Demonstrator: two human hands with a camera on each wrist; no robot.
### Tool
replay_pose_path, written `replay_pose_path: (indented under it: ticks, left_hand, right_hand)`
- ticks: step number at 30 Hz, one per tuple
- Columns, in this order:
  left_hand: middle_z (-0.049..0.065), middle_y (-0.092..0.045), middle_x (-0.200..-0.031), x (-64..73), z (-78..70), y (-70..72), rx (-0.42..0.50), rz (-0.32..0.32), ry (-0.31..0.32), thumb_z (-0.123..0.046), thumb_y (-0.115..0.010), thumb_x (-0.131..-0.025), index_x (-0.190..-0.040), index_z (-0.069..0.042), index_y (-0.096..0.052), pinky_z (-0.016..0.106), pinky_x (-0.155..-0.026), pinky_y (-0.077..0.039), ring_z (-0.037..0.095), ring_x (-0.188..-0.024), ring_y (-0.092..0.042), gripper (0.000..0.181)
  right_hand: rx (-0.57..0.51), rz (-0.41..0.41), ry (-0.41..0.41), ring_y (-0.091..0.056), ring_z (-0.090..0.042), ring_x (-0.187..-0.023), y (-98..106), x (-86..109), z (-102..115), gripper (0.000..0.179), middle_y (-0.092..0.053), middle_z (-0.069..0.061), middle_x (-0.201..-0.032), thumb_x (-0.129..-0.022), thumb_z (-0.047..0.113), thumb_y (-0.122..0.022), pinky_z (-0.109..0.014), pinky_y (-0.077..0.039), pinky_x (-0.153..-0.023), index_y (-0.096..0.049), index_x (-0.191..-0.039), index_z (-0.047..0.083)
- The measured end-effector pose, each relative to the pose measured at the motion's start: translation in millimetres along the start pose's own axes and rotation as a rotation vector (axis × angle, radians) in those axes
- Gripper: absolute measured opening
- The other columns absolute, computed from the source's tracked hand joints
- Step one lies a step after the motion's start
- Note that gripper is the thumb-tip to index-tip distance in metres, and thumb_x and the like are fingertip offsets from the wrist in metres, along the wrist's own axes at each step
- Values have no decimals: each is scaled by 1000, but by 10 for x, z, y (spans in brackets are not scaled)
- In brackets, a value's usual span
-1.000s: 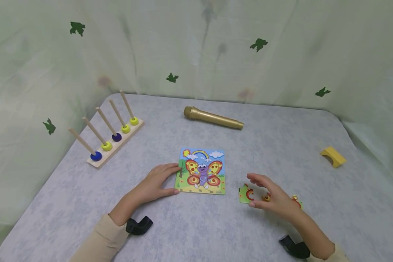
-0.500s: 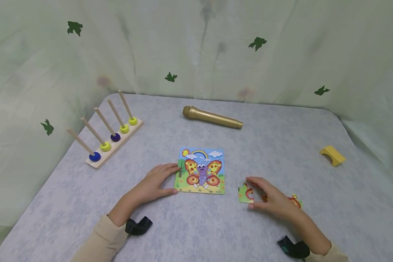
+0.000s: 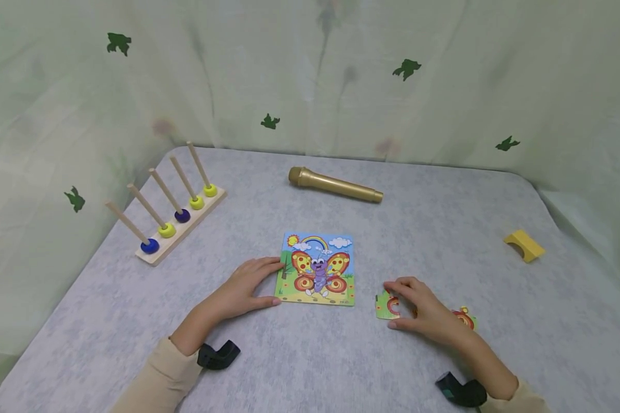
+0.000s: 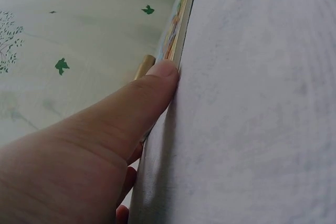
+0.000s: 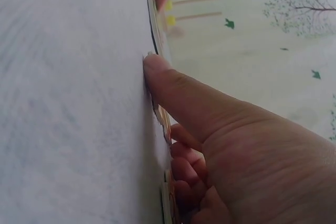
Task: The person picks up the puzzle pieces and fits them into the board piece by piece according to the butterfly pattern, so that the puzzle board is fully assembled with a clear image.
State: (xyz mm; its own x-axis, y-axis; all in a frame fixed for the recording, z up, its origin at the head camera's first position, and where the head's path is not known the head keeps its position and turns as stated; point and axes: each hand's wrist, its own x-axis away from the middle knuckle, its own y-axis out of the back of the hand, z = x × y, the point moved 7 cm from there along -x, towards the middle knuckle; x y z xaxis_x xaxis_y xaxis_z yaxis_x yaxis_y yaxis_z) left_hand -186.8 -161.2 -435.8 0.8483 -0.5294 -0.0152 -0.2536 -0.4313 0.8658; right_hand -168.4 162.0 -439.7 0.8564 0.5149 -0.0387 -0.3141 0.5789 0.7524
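A square puzzle board with a butterfly picture lies flat, its inside filled with the picture. My left hand rests at its left edge, thumb at the near corner and fingers against the side; the left wrist view shows the thumb touching the board's edge. To the right, my right hand is curled round a green and red puzzle piece, index finger at its far edge and thumb at its near edge. Another puzzle piece shows beyond this hand. Whatever lies under the palm is mostly hidden.
A gold microphone lies behind the board. At the left stands a wooden peg rack with blue and yellow rings. A yellow arch block sits at the far right. A pale curtain hangs behind the table.
My right hand has come down around the green and red piece, its thumb and fingers drawing closer together. The piece lies in the same place. My left hand stays at the board.
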Motion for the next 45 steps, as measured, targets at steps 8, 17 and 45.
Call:
replay_pose_path:
  ticks: [8,17,45]
  left_hand:
    - [5,-32,-141,-1,1,2,-1,6,0,-52,-59,-80,-137,-13,-38,45,-104,-15,24,-129,-25,71]
    - [5,-33,-141,-6,-1,-7,2,-2,-17,-51,-59,-80,-136,-12,-39,45,-104,-15,23,-129,-26,71]
    - [5,-39,-136,5,-40,12,-73,-74,-58,-57,-56,-79,-134,-13,-43,45,-101,-22,24,-124,-33,71]
  right_hand:
    - [16,9,-13,-42,-18,-103,-15,-24,-3,64,-47,4,-113,-70,43,-73,-43,-38,-84,-51,-125,19]
    - [49,5,-22,-46,-13,-98,-14,-10,54,56,-48,8,-108,-70,39,-75,-39,-39,-84,-52,-116,15]
    - [-171,-18,225,-47,-12,-93,-402,-858,1202,57,-51,-9,-109,-73,19,-75,-31,-44,-79,-48,-120,2]
